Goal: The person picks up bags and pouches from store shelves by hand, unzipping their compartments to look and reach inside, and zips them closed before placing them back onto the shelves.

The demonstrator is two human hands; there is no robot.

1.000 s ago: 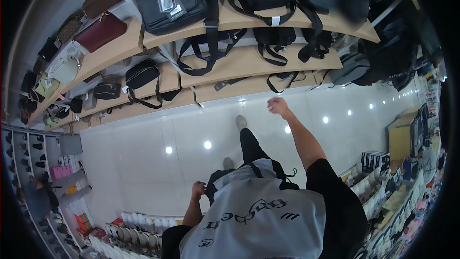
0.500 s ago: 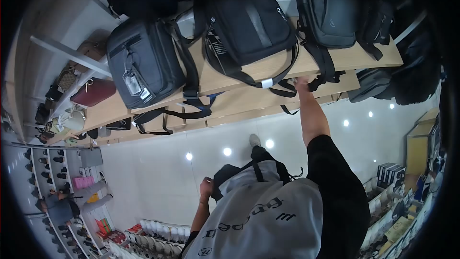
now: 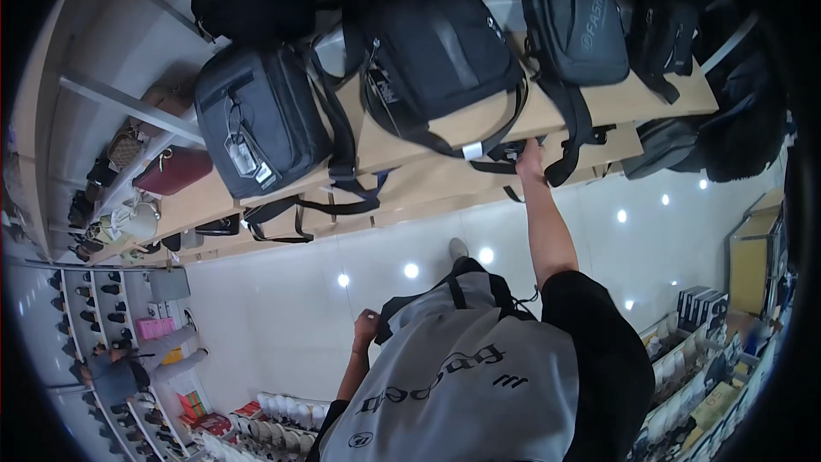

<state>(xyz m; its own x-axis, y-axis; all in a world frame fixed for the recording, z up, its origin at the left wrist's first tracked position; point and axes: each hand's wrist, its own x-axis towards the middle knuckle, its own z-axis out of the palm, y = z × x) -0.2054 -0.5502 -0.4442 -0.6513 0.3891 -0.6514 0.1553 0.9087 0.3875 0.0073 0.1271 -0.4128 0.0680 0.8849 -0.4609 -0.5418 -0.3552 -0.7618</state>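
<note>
My right hand (image 3: 530,159) reaches in at the lower shelf (image 3: 419,178), just under the front edge of the upper one. Its fingers are mostly hidden there, beside a dark item with black straps (image 3: 505,154), so their grip does not show. A black hanging strap (image 3: 571,147) lies close to the right of the wrist. Above, a black backpack (image 3: 440,38) and a dark grey sling bag (image 3: 575,30) with lettering stand on the upper shelf (image 3: 462,130). My left hand (image 3: 366,326) hangs low beside my body, fingers curled, with nothing visible in it.
A dark grey bag (image 3: 256,120) with a tag stands left on the upper shelf, near a maroon handbag (image 3: 174,171). Shoe racks (image 3: 94,308) and another person (image 3: 120,372) are at far left. Rows of shoes (image 3: 282,419) lie behind me; a cabinet (image 3: 753,244) stands right.
My right hand has shifted slightly left and down along the lower shelf. The sling bag has turned so its lettering shows, and its hanging strap has moved. My left hand stays low.
</note>
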